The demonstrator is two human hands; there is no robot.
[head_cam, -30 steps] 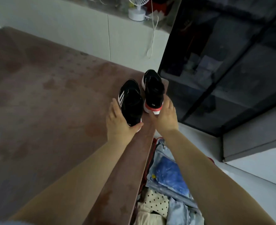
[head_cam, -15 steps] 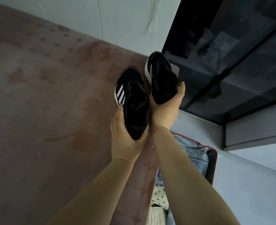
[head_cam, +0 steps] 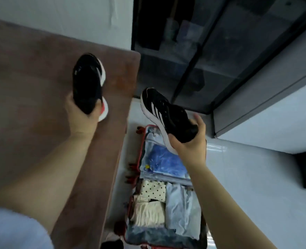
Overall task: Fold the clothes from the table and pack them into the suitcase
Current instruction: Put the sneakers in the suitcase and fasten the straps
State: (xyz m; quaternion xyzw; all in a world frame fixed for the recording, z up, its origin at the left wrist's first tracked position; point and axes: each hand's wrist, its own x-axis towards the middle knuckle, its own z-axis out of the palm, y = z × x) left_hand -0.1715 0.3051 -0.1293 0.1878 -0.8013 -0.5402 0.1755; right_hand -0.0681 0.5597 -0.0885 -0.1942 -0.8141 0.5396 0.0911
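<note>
Head view: the left hand (head_cam: 82,119) is closed around the heel of a black trainer with a white and red sole (head_cam: 88,83), held above the brown suede-like tabletop (head_cam: 22,87). The right hand (head_cam: 190,139) is clamped on the heel of a second black trainer with 3 white stripes (head_cam: 164,112), toe tilted up and away, hanging over the far end of the open red-edged suitcase (head_cam: 139,159) on the pale floor just beside the table's edge.

Inside the case lie a blue bag under a clear cover (head_cam: 166,159), a cream polka-dot garment (head_cam: 153,190), cream folded cloth (head_cam: 146,211) and pale blue folded cloth (head_cam: 181,207). No clothes show on the visible tabletop.

To pack well, I judge each shoe should go sole against the case wall, heel to toe with its pair, so the soles do not press into the folds. Open room looks scarce: the near half is filled, the far half covered. The table edge crowds the left side; the dark glass cabinet (head_cam: 220,51) stands beyond.
</note>
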